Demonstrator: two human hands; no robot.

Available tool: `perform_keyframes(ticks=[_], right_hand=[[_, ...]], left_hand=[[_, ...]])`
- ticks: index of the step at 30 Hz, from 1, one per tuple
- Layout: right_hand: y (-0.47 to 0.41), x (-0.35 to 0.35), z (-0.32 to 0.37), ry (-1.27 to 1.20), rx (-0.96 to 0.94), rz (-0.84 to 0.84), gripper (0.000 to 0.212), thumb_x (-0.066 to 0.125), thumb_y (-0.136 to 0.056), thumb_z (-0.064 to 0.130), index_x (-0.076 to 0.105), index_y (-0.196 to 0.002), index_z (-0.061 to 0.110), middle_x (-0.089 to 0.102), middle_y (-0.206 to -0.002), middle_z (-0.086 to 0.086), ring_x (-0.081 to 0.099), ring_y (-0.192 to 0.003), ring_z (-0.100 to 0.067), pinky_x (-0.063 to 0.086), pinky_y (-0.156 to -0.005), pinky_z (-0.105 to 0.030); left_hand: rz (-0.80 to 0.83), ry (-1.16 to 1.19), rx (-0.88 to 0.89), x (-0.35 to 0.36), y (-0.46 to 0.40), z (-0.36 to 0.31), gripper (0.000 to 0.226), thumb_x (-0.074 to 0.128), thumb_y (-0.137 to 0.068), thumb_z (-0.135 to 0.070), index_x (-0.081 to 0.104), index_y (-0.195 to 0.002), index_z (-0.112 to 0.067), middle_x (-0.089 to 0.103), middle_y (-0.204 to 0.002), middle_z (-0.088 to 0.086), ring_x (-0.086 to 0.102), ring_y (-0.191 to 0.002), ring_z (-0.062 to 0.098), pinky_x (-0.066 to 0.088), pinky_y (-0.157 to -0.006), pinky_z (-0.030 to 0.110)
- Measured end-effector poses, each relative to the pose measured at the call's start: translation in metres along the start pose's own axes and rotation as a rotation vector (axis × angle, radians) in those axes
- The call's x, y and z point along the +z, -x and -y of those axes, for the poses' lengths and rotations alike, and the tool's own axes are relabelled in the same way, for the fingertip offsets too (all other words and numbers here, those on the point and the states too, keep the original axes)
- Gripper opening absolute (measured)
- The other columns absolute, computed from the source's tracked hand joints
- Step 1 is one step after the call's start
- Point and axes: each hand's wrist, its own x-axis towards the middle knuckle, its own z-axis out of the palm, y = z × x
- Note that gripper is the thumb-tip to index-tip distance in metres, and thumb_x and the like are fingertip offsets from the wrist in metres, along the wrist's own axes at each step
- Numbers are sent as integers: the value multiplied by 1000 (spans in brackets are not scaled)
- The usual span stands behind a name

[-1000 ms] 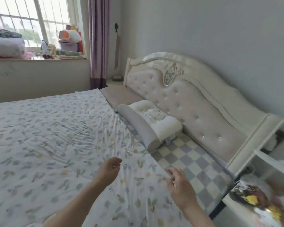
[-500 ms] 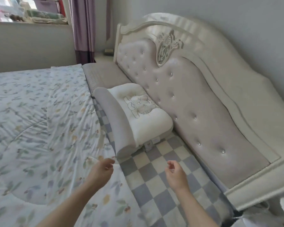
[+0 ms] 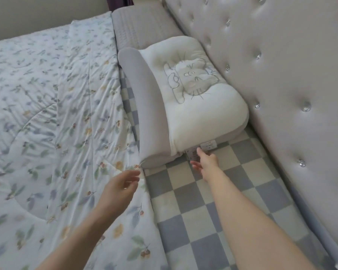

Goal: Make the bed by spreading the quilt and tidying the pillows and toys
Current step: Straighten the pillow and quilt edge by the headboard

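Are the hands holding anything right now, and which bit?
Nothing is held. The right hand reaches with straight fingers to the near end of the cat pillow, by its tags. The left hand hovers loosely curled over the quilt edge.

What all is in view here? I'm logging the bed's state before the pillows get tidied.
quilt: one, white with leaf print, spread over the left of the bed
cat pillow: one, white and grey, against the headboard
grey pillow: one, beyond the cat pillow
checked sheet: one, grey and cream, bare strip beside the quilt
headboard: one, pale tufted, at right
curtain: purple, top edge
left hand: open, over the quilt edge
right hand: open, reaching at the cat pillow's labels
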Motion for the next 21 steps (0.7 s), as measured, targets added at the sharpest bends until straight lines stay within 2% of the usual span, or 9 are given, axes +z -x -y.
perform_keyframes(ticks=[2,4,6,8,11,14,15,19,21], right_hand=[[-9,3,-2,49,18,34,26,55,-92,32,47,-74,14,53,-67,-3,48,-47,-13,34,-32,-13],[-12,5,1,116,-35,33,29,52,-93,29,47,-68,14,46,-59,-3,40,-37,-8,26,-31,-10],[-11,5,6,157,-160,20,32,50,-92,20,43,-62,15,38,-56,-4,32,-35,-8,23,-35,-17],[2,0,13,193,-315,14,33,50,-90,16,39,-58,16,35,-54,-3,28,-45,-12,22,-43,-24],[36,-11,21,125,-447,24,29,51,-89,15,43,-61,15,36,-56,-1,27,-50,-11,22,-45,-20],[76,-28,25,83,-534,-20,23,52,-88,16,50,-66,12,40,-59,-5,29,-50,-10,26,-47,-21],[91,-33,24,82,-555,-30,21,53,-87,18,51,-67,11,41,-61,-7,30,-51,-11,26,-50,-24],[159,-51,2,107,-595,-95,27,53,-83,26,46,-61,12,40,-60,-8,30,-54,-14,26,-54,-31],[196,-64,-15,124,-589,-141,33,53,-88,20,41,-59,10,37,-58,-7,29,-53,-13,26,-52,-29]], left_hand=[[17,-2,-7,9,-2,4,29,48,-89,-1,60,-104,-23,66,-101,2,60,-99,15,45,-84,27],[38,-1,-7,17,-2,6,31,49,-89,0,60,-98,-28,67,-99,0,61,-98,15,45,-85,26],[55,3,-2,21,-1,7,37,49,-89,0,58,-91,-36,66,-98,-2,62,-96,14,46,-81,24],[67,13,12,23,0,2,38,50,-89,0,56,-90,-37,65,-101,-3,61,-92,9,47,-81,25],[40,49,49,24,2,-12,30,49,-91,-7,56,-112,-26,56,-115,-3,56,-92,10,45,-74,21],[-21,33,116,25,8,-26,36,52,-90,-13,50,-126,-14,50,-117,5,50,-104,17,43,-92,30],[-39,41,117,26,13,-29,34,53,-90,-15,51,-123,-11,51,-114,7,51,-104,20,42,-93,33],[22,189,-39,31,55,-23,24,50,-92,-30,49,-94,-6,52,-86,2,48,-80,17,38,-64,26],[60,217,-107,31,77,-8,31,48,-92,-36,48,-86,-6,56,-84,6,50,-77,20,40,-66,30]])
